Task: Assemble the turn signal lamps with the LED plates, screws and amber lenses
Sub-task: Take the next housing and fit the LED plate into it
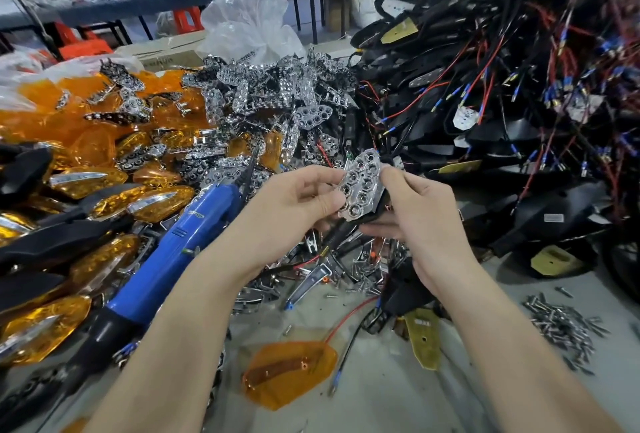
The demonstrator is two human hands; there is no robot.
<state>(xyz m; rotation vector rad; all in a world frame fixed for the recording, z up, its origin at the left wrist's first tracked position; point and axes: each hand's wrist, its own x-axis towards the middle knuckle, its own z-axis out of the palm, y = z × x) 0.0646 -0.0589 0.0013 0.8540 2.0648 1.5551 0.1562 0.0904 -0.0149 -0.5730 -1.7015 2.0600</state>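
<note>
Both hands, left hand [294, 200] and right hand [412, 211], pinch the shiny silver plate with round holes [360, 186] mid-frame; it should sit flat in its black shell.

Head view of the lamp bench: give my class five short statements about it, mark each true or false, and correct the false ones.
1. The left hand and right hand both hold one chrome LED plate. True.
2. The blue electric screwdriver is in the right hand. False: it lies on the bench beside the left forearm, and neither hand holds it.
3. A single amber lens lies flat between the forearms. True.
4. The pile of loose screws sits at the left. False: it is at the right, beyond the right forearm.
5. The heap of black wired housings is at the right. True.
</note>
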